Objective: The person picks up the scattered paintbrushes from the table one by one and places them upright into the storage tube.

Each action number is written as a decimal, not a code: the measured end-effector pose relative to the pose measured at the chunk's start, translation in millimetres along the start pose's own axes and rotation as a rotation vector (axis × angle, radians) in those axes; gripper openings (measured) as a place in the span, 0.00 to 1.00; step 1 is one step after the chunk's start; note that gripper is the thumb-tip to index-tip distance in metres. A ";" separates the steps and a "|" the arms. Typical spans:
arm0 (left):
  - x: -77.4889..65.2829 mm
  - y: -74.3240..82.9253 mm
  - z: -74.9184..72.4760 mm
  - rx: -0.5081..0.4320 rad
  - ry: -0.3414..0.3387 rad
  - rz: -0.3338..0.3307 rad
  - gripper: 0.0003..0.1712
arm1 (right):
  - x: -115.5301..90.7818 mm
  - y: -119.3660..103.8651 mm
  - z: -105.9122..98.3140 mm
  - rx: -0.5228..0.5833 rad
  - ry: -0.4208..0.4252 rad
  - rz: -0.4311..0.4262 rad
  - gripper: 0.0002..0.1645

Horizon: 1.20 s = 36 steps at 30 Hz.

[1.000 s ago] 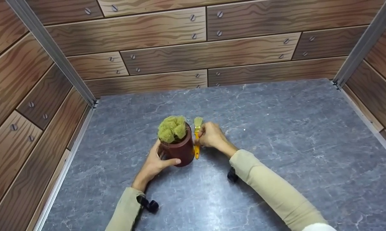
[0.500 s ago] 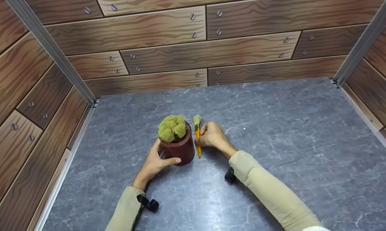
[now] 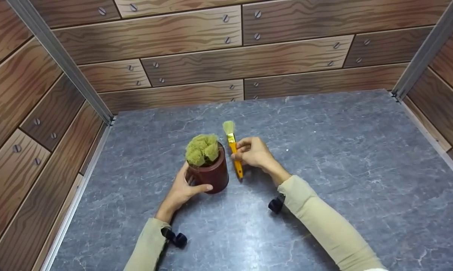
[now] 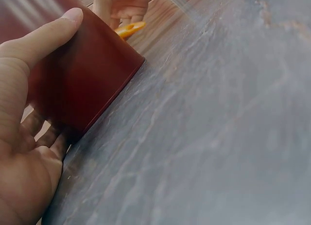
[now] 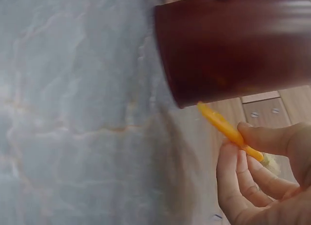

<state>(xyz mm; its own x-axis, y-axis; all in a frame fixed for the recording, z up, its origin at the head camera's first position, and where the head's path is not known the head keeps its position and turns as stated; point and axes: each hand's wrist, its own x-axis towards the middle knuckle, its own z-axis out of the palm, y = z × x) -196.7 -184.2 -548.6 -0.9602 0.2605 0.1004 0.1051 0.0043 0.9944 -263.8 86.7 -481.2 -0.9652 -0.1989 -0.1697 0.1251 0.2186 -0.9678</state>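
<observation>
A dark red cylindrical pot [image 3: 211, 177] stands upright on the marbled grey table, with a fuzzy yellow-green clump [image 3: 202, 150] rising from its top. My left hand [image 3: 183, 190] holds the pot from its left, thumb across the front; the left wrist view shows the fingers behind the pot [image 4: 87, 69]. To the pot's right, my right hand [image 3: 254, 152] pinches a paintbrush [image 3: 237, 165] by its orange handle, pale bristles pointing away from me. In the right wrist view the brush handle [image 5: 221, 123] sits between thumb and fingertips, near the pot's lower edge.
Wood-plank-patterned walls [image 3: 196, 71] bound the grey table [image 3: 324, 131] at the back and both sides. Metal posts [image 3: 76, 75] stand in the back corners. A small black device [image 3: 179, 240] is strapped at each sleeve cuff.
My right hand has moved the paintbrush away from the pot, slightly right and farther back, and its handle end has swung right. The left hand and the pot stay in place.
</observation>
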 end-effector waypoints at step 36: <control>1.1 1.1 -1.2 0.018 -0.006 -0.006 0.62 | -71.9 -98.7 14.5 0.127 -0.275 -0.428 0.11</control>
<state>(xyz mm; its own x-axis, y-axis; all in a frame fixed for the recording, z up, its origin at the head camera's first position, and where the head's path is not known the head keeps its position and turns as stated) -197.9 -185.1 -547.4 -0.9592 0.2665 0.0946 0.1045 0.0233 0.9942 -203.5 65.6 -376.3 -0.8419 -0.4927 0.2201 -0.2245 -0.0512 -0.9731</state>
